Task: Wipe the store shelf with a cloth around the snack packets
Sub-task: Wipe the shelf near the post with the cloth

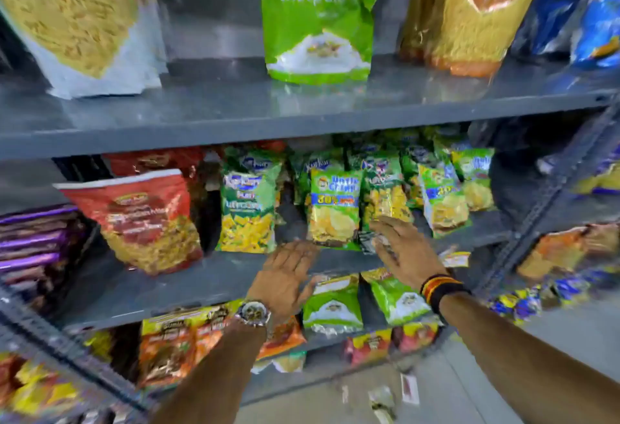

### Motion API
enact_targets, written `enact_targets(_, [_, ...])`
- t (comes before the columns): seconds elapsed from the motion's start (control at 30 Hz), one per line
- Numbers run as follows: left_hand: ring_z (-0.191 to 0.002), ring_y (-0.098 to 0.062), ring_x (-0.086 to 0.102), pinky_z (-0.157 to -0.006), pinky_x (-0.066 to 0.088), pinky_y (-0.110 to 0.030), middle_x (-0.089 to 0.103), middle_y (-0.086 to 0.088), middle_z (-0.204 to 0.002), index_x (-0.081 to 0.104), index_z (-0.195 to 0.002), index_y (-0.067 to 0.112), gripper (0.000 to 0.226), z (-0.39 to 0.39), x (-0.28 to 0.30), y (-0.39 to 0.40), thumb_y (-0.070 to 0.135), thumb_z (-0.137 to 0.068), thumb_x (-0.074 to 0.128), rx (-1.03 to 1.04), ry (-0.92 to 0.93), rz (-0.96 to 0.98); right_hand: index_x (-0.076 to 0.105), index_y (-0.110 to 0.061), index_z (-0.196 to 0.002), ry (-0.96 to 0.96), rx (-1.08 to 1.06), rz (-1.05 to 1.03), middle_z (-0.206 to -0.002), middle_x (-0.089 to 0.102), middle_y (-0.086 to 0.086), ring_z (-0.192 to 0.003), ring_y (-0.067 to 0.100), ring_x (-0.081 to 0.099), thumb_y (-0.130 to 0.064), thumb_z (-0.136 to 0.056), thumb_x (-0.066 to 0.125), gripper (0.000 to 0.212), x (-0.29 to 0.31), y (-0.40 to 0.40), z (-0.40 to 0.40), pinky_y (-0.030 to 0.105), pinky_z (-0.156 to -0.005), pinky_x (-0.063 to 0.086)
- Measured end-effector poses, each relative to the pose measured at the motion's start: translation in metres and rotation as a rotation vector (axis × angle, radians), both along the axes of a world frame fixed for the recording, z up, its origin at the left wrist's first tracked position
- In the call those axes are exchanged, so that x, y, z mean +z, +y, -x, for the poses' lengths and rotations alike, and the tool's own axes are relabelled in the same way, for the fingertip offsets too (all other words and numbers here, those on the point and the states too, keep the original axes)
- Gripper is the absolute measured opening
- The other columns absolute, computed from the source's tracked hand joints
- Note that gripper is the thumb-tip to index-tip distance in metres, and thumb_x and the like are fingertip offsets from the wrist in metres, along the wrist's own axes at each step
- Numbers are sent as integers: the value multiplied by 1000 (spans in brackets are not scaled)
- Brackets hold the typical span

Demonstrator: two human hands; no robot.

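Note:
Both hands reach toward the middle grey shelf (208, 276). My left hand (285, 272), with a wristwatch, is flat and open at the shelf's front edge, below a green and yellow chip packet (333, 209). My right hand (406, 252), with a red, yellow and black wristband, is open with fingers spread, just right of that packet and over a small dark foil packet (369, 241). No cloth is visible in either hand. More green snack packets (443, 199) stand behind and to the right. A green puff packet (250, 209) stands to the left.
A large red snack bag (141, 219) leans on the middle shelf's left. The upper shelf (235, 105) holds a big green pouch (318, 21) and yellow bags. Lower shelves hold orange and green packets (332, 303). Litter lies on the floor (409, 390).

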State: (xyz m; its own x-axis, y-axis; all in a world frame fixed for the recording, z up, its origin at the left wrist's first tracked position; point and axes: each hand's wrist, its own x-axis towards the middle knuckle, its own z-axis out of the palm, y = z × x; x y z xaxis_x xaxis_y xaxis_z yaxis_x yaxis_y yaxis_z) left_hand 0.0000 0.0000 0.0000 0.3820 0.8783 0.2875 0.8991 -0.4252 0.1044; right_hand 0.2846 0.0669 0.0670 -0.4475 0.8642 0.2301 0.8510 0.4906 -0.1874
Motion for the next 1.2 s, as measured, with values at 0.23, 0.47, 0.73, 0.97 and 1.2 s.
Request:
enact_targets(0.23, [-143,-37,51,-118,38,-50,52,-15,-157,54,-150,10,69,0,-79,19,54,-110,20,203,31,64,45,-23,-141,-50,-44,69,-139,54,6,-126,30,50,-41,-100,41,45,-75,65,-28,44,-106,40])
enact_targets(0.47, [-156,-32,32,-126,23,-50,35,-8,-169,38,-161,14,64,-10,-92,22,45,-105,37,275,8,32,48,-29,-138,-136,53,-64,-125,57,-3,-112,24,52,-50,-98,39,46,-84,71,-32,42,-95,38])
enact_targets(0.73, [-160,-26,23,-128,22,-49,30,-5,-171,35,-163,16,63,-8,-90,21,45,-106,38,269,-7,19,51,-35,-132,-138,79,-70,-121,57,-4,-106,25,52,-50,-98,41,38,-100,84,-31,40,-87,39])
enact_targets(0.97, [-155,-30,36,-126,18,-43,39,-9,-167,40,-160,13,68,3,-58,10,55,-108,25,169,3,116,52,-35,-130,37,43,153,-118,60,0,-109,26,56,-45,-99,45,33,-68,45,-21,41,-89,47])
enact_targets(1.2, [-153,-30,37,-126,18,-41,43,-11,-164,45,-156,11,62,57,30,-55,47,-108,36,64,2,-78,52,-41,-130,347,137,261,-130,62,-6,-118,14,58,-54,-95,49,37,15,-48,46,37,-95,51])
